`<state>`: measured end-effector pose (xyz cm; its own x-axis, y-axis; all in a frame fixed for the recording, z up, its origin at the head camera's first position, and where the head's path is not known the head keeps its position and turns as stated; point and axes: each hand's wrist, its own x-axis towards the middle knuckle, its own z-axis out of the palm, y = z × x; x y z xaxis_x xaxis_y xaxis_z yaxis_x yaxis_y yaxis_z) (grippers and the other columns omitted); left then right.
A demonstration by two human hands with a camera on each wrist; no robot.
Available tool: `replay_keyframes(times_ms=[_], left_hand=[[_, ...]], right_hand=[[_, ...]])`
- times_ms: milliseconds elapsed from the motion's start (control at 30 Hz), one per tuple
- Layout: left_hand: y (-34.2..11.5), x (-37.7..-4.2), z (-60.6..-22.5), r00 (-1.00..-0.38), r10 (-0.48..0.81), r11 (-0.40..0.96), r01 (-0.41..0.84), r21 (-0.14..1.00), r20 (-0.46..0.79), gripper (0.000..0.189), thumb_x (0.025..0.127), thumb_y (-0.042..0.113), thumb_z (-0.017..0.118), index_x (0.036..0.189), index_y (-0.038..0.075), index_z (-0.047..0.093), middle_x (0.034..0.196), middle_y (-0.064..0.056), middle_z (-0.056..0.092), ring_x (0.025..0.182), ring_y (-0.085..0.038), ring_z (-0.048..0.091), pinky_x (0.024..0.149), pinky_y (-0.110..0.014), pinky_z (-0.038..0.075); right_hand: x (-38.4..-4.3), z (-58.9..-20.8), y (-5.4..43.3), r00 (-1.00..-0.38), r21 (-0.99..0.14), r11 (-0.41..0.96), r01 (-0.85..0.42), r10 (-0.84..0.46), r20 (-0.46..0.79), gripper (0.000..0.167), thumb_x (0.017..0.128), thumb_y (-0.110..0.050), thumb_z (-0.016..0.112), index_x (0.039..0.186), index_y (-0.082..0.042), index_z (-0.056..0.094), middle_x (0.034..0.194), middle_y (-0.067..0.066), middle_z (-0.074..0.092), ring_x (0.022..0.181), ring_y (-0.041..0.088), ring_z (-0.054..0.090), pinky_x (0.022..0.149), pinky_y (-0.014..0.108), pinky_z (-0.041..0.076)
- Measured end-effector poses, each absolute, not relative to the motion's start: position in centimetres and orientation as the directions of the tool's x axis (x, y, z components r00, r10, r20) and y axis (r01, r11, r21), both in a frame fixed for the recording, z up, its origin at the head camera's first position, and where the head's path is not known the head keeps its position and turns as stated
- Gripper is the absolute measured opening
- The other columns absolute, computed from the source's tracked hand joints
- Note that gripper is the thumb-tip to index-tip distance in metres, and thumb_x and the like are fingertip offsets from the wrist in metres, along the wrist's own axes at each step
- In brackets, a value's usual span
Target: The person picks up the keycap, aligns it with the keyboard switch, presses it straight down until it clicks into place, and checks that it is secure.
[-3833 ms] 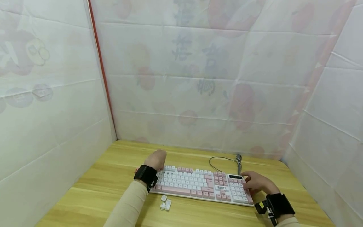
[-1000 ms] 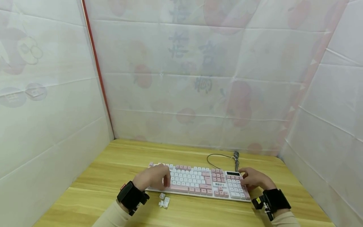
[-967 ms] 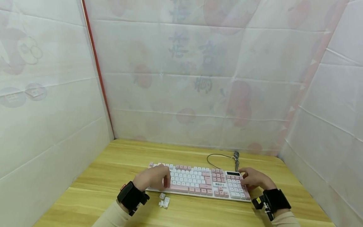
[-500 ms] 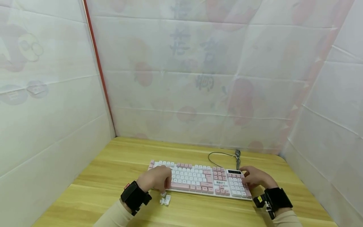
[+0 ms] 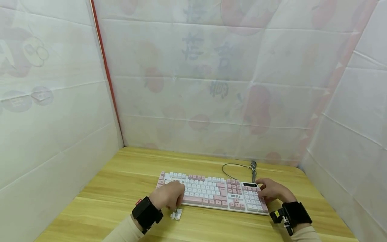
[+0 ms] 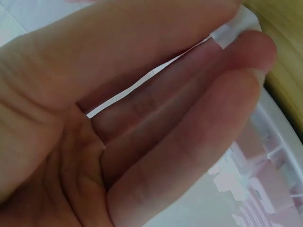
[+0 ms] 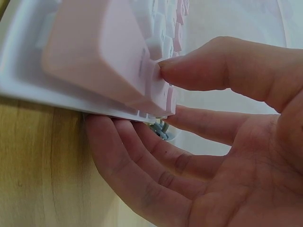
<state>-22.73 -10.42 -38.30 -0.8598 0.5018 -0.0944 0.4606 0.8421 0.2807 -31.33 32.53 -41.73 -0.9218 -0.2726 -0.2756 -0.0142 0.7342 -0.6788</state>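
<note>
A pink and white keyboard [image 5: 208, 191] lies on the wooden table. Just in front of its left part, my left hand [image 5: 169, 195] pinches a white keycap [image 6: 236, 28] between thumb and fingertips, as the left wrist view shows. Close by those fingertips lie loose white keycaps [image 5: 178, 214] on the wood. At the other end, my right hand [image 5: 273, 190] grips the keyboard's right edge. Its thumb lies on the pink keys [image 7: 156, 90], and the other fingers reach the edge from below. In the head view, the left hand covers the keyboard's lower left corner.
A grey cable [image 5: 253, 171] lies coiled behind the keyboard's right part. White printed cloth walls [image 5: 193, 101] enclose the table [image 5: 99, 201] at the back and both sides. A dark display strip [image 5: 250, 184] sits at the keyboard's upper right.
My left hand has come from the keyboard's upper left to the loose keycaps in front and taken hold of one. My right hand keeps its place on the right edge.
</note>
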Motion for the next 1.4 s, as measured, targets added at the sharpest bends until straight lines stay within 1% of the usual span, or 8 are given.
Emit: replay_keyframes(times_ms=[267, 433, 800, 933, 1033, 1167, 1267, 1400], left_hand=[[-10.3, -22.6, -38.2, -0.862, 0.479, 0.867, 0.436, 0.241, -0.164, 0.034, 0.06, -0.016, 0.087, 0.062, 0.014, 0.071, 0.061, 0.008, 0.059, 0.053, -0.007, 0.048, 0.047, -0.02, 0.04], [-10.5, -22.7, -37.7, -0.853, 0.477, 0.868, 0.421, 0.263, -0.211, 0.031, 0.063, -0.012, 0.087, 0.064, 0.015, 0.072, 0.061, 0.009, 0.061, 0.054, -0.006, 0.048, 0.048, -0.021, 0.04], [-11.5, -22.9, -37.1, -0.818, 0.55, 0.806, 0.466, 0.365, -0.169, 0.028, 0.069, -0.009, 0.082, 0.057, 0.014, 0.071, 0.051, 0.01, 0.058, 0.046, -0.004, 0.042, 0.047, -0.02, 0.036], [-11.6, -22.8, -37.0, -0.819, 0.551, 0.8, 0.464, 0.38, -0.161, 0.029, 0.071, -0.008, 0.081, 0.056, 0.013, 0.068, 0.048, 0.011, 0.049, 0.046, -0.005, 0.034, 0.048, -0.021, 0.03], [-11.8, -22.8, -36.8, -0.819, 0.555, 0.798, 0.474, 0.371, -0.147, 0.025, 0.074, -0.006, 0.082, 0.063, 0.012, 0.068, 0.056, 0.01, 0.049, 0.052, -0.005, 0.033, 0.051, -0.022, 0.031], [-12.0, -23.0, -36.7, -0.809, 0.573, 0.786, 0.497, 0.367, -0.131, 0.019, 0.076, -0.001, 0.086, 0.076, 0.011, 0.072, 0.068, 0.009, 0.057, 0.059, -0.004, 0.044, 0.056, -0.021, 0.04], [-12.2, -23.3, -36.7, -0.804, 0.582, 0.776, 0.504, 0.38, -0.123, 0.018, 0.077, -0.006, 0.082, 0.08, 0.011, 0.077, 0.074, 0.007, 0.064, 0.062, -0.004, 0.045, 0.058, -0.021, 0.04], [-12.4, -23.6, -36.7, -0.801, 0.59, 0.766, 0.515, 0.384, -0.103, 0.028, 0.074, -0.014, 0.076, 0.083, 0.012, 0.083, 0.084, 0.005, 0.074, 0.065, -0.004, 0.044, 0.06, -0.02, 0.04]], right_hand=[[-31.2, -41.6, 32.5, -0.921, -0.687, 0.726, -0.019, -0.281, -0.271, 0.071, 0.085, 0.0, 0.069, 0.147, 0.018, 0.038, 0.111, 0.026, 0.062, 0.085, 0.024, 0.063, 0.073, 0.044, 0.061], [-31.1, -41.5, 32.4, -0.919, -0.688, 0.725, -0.019, -0.284, -0.274, 0.07, 0.087, 0.0, 0.069, 0.147, 0.018, 0.037, 0.112, 0.028, 0.062, 0.085, 0.024, 0.063, 0.073, 0.044, 0.061], [-31.2, -41.5, 32.3, -0.925, -0.676, 0.737, -0.003, -0.258, -0.278, 0.07, 0.085, -0.001, 0.07, 0.146, 0.017, 0.04, 0.112, 0.026, 0.061, 0.085, 0.023, 0.063, 0.074, 0.043, 0.062], [-31.1, -41.5, 32.4, -0.92, -0.685, 0.728, -0.013, -0.277, -0.277, 0.071, 0.086, 0.0, 0.07, 0.147, 0.018, 0.037, 0.113, 0.028, 0.061, 0.086, 0.024, 0.063, 0.073, 0.043, 0.061], [-31.1, -41.5, 32.4, -0.917, -0.69, 0.723, -0.021, -0.288, -0.275, 0.071, 0.086, 0.001, 0.069, 0.147, 0.019, 0.036, 0.115, 0.03, 0.061, 0.086, 0.026, 0.063, 0.073, 0.044, 0.06], [-31.1, -41.6, 32.5, -0.918, -0.689, 0.724, -0.018, -0.285, -0.275, 0.071, 0.087, 0.001, 0.069, 0.148, 0.018, 0.036, 0.116, 0.031, 0.061, 0.088, 0.026, 0.063, 0.073, 0.044, 0.06], [-31.2, -41.7, 32.5, -0.919, -0.68, 0.733, -0.02, -0.282, -0.277, 0.069, 0.089, -0.001, 0.069, 0.147, 0.018, 0.037, 0.117, 0.03, 0.061, 0.089, 0.026, 0.064, 0.075, 0.045, 0.061], [-31.3, -41.7, 32.5, -0.92, -0.67, 0.742, -0.02, -0.277, -0.279, 0.068, 0.089, -0.002, 0.07, 0.146, 0.017, 0.039, 0.116, 0.03, 0.061, 0.089, 0.026, 0.064, 0.076, 0.046, 0.061]])
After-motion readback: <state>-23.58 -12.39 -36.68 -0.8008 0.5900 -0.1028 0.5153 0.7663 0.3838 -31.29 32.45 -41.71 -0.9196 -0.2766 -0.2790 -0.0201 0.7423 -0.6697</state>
